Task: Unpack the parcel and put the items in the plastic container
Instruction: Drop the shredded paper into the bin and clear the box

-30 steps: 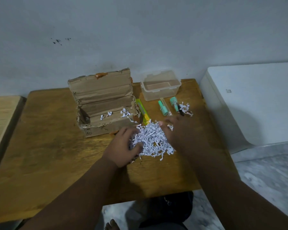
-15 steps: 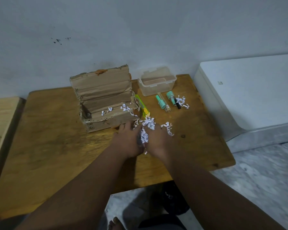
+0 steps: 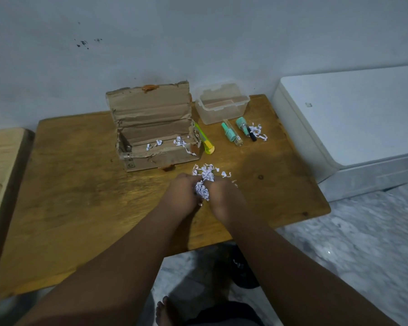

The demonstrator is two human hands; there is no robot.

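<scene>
Hands meet over the middle of the wooden table [image 3: 76, 189] in the head view, pressed together around a wad of shredded paper [image 3: 204, 183]. The left hand [image 3: 183, 196] is curled closed on the left side of the wad, and the right hand [image 3: 224, 198] is curled closed on its right side, so the white shreds bulge out between them and spill forward past the fingertips. A few loose strips lie on the wood just beyond the hands.

Behind the hands stands the cardboard parcel [image 3: 154, 135], open, its lid flap standing upright toward the wall [image 3: 198, 38]. Several scraps of shredded paper lie along its front ledge and inside it. Just beside the parcel's right end lies a green and yellow utility knife [image 3: 205, 141], angled along the box and touching or nearly touching it.

The plastic container [image 3: 222, 104] sits at the back of the table to the right of the parcel, clear and without a lid; what lies at its bottom I cannot tell. In front of it, on the wood, lie two mint-green bottles [image 3: 229, 134], a narrow clear tube just beside the left one, and a small black item [image 3: 252, 135] resting among more paper strips by the right one. None of these items is in the container.

To the right of the table stands a white appliance [image 3: 351, 118] on the marbled floor [image 3: 363, 231]. A bare foot [image 3: 163, 311] shows below the table's near edge.
</scene>
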